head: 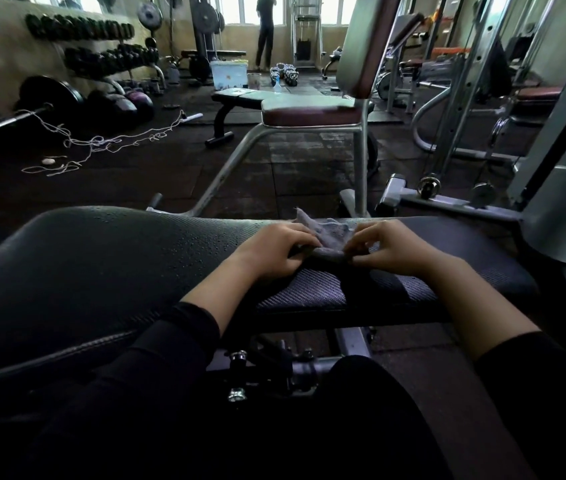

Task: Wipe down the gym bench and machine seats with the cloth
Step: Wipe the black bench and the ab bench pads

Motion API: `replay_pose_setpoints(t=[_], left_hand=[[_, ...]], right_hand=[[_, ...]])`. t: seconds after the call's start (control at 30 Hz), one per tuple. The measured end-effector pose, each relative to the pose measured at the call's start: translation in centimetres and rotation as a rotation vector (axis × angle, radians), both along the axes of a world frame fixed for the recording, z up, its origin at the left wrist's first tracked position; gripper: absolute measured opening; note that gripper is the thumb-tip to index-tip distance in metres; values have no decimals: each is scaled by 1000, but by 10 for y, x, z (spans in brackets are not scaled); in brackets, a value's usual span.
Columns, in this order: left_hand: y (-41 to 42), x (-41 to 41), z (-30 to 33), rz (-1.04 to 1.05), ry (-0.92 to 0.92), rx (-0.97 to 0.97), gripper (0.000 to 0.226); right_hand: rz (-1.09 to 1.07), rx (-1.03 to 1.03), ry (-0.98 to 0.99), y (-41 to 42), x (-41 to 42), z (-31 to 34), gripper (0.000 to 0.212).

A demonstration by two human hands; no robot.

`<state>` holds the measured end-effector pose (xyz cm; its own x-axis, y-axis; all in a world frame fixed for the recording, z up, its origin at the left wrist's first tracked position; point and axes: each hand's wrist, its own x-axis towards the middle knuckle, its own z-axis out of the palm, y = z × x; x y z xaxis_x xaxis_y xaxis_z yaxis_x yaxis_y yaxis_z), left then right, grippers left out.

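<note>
A black padded gym bench (108, 268) runs across the view in front of me, its left part beaded with water drops. A grey cloth (326, 233) lies crumpled on the bench's right part, near the far edge. My left hand (274, 251) rests on the cloth's left edge with curled fingers holding it. My right hand (388, 249) pinches the cloth's right edge between thumb and fingertips. Behind stands a seat (309, 110) with a maroon side and an upright backrest (364, 39) on a grey metal frame.
A flat black bench (236, 95) stands farther back. Dumbbell racks (101, 46), weight plates and a tangled white rope (101, 142) fill the left floor. A cable machine frame (465, 109) rises on the right. A person (266, 29) stands at the far windows.
</note>
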<state>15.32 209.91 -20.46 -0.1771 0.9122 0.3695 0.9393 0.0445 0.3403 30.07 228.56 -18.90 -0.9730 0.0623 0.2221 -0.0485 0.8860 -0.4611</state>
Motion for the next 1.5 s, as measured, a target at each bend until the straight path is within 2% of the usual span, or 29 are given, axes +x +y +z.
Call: replay_pose_setpoints(t=[0.07,0.17,0.23,0.3,0.37,0.47,0.57,0.8,0.83,0.93,1.07,1.13,1.3,1.4,1.5], left_hand=[[1,1,-2,-8,-39,10,34],[2,3,0,138,-103,-48,56],[0,0,1,281,-110,-177,68],[-3,-3,2,350,-112,-273,66],[-5,-2,3,373,-119,-306,59],[3,6,5,405,-78,-327,47],[27,19,6,397,-28,-298,50],[113,67,-2,232,-5,-332,55],[122,72,-5,216,4,-345,56],[144,81,-20,200,51,-410,59],[149,80,-31,224,79,-423,58],[149,79,-31,223,75,-413,58],[147,79,-33,227,70,-403,58],[144,78,-33,224,65,-398,58],[142,79,-33,221,66,-389,58]], right_hand=[[-37,-55,-103,0,2,6,5],[-83,-94,-60,-5,-4,8,27],[-104,18,-21,-13,-13,0,43],[-151,130,-172,-21,-19,-11,63],[-200,163,-269,-26,-23,-18,61],[-285,186,-261,-22,-17,-19,56],[-412,236,-274,-10,5,-22,55],[-974,228,-300,49,89,-33,61],[-1004,231,-299,51,92,-36,63],[-930,250,-260,49,92,-45,61],[-859,232,-233,45,90,-46,40],[-870,228,-265,46,87,-45,36],[-877,186,-310,63,74,-38,37],[-913,82,-343,103,74,-33,41],[-974,-26,-280,129,92,-38,42]])
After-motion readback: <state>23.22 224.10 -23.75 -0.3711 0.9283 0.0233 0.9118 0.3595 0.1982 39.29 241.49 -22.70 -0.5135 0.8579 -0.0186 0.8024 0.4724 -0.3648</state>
